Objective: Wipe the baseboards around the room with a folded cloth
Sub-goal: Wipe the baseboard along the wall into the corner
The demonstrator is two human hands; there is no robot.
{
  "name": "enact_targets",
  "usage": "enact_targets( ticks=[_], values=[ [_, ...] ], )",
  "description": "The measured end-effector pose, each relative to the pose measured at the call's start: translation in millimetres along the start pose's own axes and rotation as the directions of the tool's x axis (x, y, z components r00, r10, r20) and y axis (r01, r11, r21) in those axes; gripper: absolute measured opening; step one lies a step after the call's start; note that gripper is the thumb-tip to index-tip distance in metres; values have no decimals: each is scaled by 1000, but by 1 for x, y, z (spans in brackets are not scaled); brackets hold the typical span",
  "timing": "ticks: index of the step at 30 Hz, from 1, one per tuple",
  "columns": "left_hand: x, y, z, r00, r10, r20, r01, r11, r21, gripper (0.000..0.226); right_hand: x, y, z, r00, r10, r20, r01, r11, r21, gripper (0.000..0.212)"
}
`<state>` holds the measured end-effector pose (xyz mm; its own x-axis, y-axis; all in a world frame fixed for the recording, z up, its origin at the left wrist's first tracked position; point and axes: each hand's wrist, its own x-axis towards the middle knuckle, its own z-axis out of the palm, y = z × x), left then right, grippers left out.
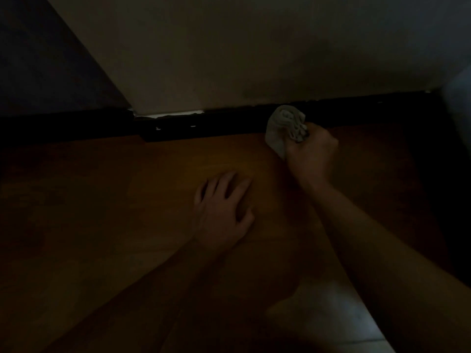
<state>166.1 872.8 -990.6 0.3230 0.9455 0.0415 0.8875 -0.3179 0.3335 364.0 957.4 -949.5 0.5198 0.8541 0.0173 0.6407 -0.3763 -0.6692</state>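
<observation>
The room is dim. A dark baseboard (229, 123) runs along the foot of a pale wall (242, 54). My right hand (309, 155) grips a bunched pale cloth (281, 127), and the cloth touches the baseboard at centre right. On the wooden floor (102, 200), nearer to me, my left hand (224, 208) rests flat with its fingers spread and holds nothing.
The baseboard has a joint and chipped white spots (158, 128) near the wall corner at centre left. A darker wall face (46, 67) lies to the left. A pale object (458, 103) stands at the right edge. Lighter floor (328, 312) shows at the bottom.
</observation>
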Motion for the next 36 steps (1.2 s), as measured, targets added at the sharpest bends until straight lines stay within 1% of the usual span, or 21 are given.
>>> enact_targets(
  ticks=[3,7,10,14,17,21,25,27,30,32,34,36],
  values=[
    [6,9,8,999,48,8,-49,999,21,59,16,21,-17,996,61,-59,-61,998,8,32],
    [6,11,6,998,40,51,-45,995,87,58,25,35,-34,987,106,-123,-101,994,49,27],
    [6,13,4,997,34,68,-41,994,98,58,25,35,-32,989,104,-109,-99,994,47,24],
    [6,13,6,998,34,53,-39,995,94,57,28,37,-33,996,61,-58,-59,998,33,30],
    [5,14,7,999,42,18,-43,996,75,55,29,40,-37,992,68,-105,-64,997,37,26],
    [5,14,6,999,39,23,-41,995,86,56,25,34,-32,998,22,-58,-20,999,35,26],
    [5,15,5,999,34,30,-36,995,94,56,23,33,-31,991,71,-113,-64,996,59,24],
    [5,15,5,999,35,25,-37,994,99,56,17,27,-22,995,41,-88,-37,998,50,25],
    [5,15,6,999,32,12,-33,994,100,56,5,5,-2,998,-65,1,65,998,4,28],
    [6,16,6,1000,24,16,-26,995,92,55,-2,-7,10,993,-115,36,115,993,9,31],
    [6,16,7,999,17,31,-20,996,90,55,-5,-12,15,989,-137,46,137,991,1,31],
    [6,16,6,999,17,27,-19,997,80,55,-2,-6,12,993,-113,34,113,994,-3,29]
  ],
)
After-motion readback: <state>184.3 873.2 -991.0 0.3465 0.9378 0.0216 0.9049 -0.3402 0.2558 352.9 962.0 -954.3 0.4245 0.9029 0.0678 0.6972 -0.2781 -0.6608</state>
